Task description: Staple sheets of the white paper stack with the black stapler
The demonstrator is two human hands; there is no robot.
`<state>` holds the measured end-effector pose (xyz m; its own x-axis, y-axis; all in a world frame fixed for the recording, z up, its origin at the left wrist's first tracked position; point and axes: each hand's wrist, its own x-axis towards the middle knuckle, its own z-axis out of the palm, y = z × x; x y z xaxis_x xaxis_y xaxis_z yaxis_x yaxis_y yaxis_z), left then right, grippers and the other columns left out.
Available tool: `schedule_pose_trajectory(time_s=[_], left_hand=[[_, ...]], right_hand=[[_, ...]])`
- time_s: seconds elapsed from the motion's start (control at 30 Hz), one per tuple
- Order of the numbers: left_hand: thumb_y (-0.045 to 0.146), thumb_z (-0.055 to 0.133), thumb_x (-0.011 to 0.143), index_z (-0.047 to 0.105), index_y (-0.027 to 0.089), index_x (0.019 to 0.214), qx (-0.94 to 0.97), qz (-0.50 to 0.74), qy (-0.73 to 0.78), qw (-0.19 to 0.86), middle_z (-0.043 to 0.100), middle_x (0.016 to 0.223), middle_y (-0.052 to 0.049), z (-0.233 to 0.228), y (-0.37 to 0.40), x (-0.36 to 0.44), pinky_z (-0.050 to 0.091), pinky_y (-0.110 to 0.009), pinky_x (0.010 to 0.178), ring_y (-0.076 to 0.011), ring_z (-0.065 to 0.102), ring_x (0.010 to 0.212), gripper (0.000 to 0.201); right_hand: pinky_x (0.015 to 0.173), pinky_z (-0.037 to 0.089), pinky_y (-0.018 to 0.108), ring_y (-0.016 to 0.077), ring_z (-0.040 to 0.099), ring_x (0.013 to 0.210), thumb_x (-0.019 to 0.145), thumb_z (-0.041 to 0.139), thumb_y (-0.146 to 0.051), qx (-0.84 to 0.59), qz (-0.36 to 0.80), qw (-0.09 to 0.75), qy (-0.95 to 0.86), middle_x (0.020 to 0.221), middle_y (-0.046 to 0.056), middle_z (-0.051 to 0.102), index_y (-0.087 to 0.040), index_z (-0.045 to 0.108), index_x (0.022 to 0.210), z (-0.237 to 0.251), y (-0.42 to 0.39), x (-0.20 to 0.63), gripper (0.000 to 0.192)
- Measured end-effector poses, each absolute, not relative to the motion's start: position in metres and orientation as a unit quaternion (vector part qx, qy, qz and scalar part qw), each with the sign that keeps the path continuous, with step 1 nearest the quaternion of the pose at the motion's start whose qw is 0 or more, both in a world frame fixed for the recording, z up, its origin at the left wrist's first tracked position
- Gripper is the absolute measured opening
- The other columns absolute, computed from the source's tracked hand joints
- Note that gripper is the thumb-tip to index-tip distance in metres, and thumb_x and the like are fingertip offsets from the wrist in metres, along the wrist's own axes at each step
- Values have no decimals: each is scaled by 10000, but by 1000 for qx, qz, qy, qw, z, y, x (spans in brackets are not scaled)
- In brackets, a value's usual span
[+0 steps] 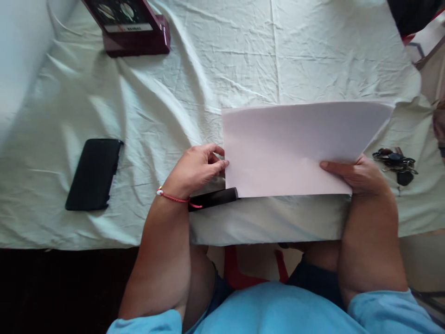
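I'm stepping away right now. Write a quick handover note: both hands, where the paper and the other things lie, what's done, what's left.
Left hand: fingertips pinch the left edge of the white paper.
Right hand: grips the paper's lower right corner, thumb on top.
The paper is lifted over the cloth-covered table; a black bar-shaped object lies under its lower left corner.
Phone at left, keys at right, maroon box far left.
Done: paper held at both ends; no crease visible.
Left: any folding.

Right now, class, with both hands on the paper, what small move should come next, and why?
Probably lower the paper flat onto the cloth. The right hand pinches its near right corner and the left hand touches its left edge, while its far edge appears lifted. The bare cloth beyond gives room.
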<state>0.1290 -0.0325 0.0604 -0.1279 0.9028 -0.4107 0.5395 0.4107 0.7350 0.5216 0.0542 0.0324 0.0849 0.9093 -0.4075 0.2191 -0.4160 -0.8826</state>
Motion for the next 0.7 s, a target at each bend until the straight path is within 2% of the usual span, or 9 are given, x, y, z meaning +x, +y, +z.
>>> schedule_pose_trajectory(time_s=[0.2,0.3,0.43,0.57,0.7], left_hand=[[393,666,1017,832,209,1106,549,231,755,274,884,1018,-87,66,-46,141,559,-389,913,-281,804,962,263],[344,646,1082,844,177,1196,561,217,755,260,895,1094,-116,67,-54,156,584,-402,968,-300,827,1030,283],[242,571,1141,837,141,1293,589,134,759,241,886,1286,-181,65,-58,174,614,-461,1041,-372,835,1200,322],[125,457,1147,798,113,1417,604,88,756,236,840,1449,-209,59,-56,179,615,-508,1128,-396,800,1329,435],[56,430,1104,792,128,1438,628,54,754,183,839,1396,-206,51,-57,181,615,-501,1119,-381,784,1300,498]], right_hand=[[686,668,273,186,784,806,409,1174,-442,-656,523,299,-454,983,21,881,-250,907,901,27,55,528,592],[685,661,263,186,788,814,407,1167,-437,-659,516,303,-456,988,26,882,-248,906,890,27,56,527,581],[670,658,270,199,790,816,402,1162,-444,-672,514,284,-452,1008,36,885,-245,907,908,31,57,527,601],[677,647,261,191,786,829,458,1161,-450,-678,518,261,-452,1025,24,884,-250,899,931,35,57,528,577],[717,654,260,197,796,881,480,1161,-452,-675,523,250,-457,1059,29,888,-245,899,962,36,56,527,587]])
